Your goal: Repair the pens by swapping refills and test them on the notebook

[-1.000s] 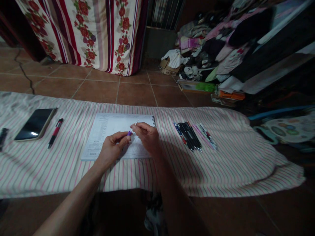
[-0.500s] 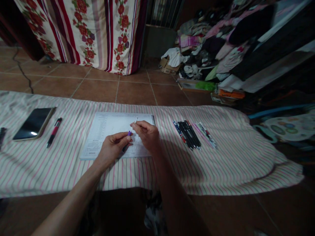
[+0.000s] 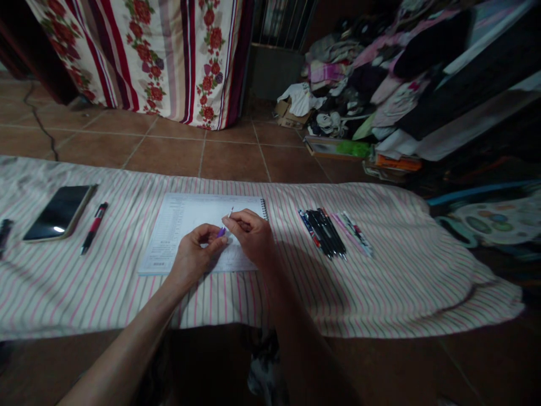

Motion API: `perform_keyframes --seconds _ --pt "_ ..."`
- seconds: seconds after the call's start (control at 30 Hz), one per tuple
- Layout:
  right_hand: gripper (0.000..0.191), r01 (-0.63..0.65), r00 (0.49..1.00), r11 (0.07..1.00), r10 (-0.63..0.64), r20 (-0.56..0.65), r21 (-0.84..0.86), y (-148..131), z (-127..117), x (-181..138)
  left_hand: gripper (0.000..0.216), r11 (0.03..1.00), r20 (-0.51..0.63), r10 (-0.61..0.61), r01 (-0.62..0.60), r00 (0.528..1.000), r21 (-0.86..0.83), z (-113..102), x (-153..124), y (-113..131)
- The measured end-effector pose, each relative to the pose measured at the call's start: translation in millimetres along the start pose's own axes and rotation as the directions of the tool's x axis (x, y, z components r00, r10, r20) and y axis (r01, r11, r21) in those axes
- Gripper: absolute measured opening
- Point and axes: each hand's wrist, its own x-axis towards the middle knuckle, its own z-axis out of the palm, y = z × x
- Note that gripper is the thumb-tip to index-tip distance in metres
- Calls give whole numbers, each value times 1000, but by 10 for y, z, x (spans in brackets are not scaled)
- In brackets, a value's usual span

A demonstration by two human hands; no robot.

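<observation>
The left hand [image 3: 193, 254] and right hand [image 3: 250, 237] pinch a purple-gripped pen [image 3: 222, 230] between their fingertips, over the middle of a spiral-bound printed pad [image 3: 243, 202]. Right of the pad lies a bundle of pens [image 3: 323, 234]; left of it, a red-and-black pen [image 3: 94, 228] and a smartphone [image 3: 59, 213], all on striped cloth [image 3: 51, 293].
</observation>
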Motion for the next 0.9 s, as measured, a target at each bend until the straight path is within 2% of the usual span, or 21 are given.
perform_keyframes --seconds 0.23,0.43,0.6,0.8,0.9 --pt "20 7 999 1000 -8 -53 -7 -7 -18 10 16 996 -24 40 -38 999 75 8 1 -32" --pt "20 42 999 996 -41 20 -77 -9 -7 12 14 987 -26 60 -55 998 153 -3 -2 -48" --pt "18 -11 997 999 13 73 -32 41 29 13 12 978 -25 80 -74 996 194 -3 2 -43" --pt "20 -49 998 998 48 40 31 39 -24 44 13 980 -43 102 -93 994 175 9 4 -38" --pt "20 -65 996 997 62 61 40 41 -19 43 14 979 -40 120 -111 992 168 7 2 -56"
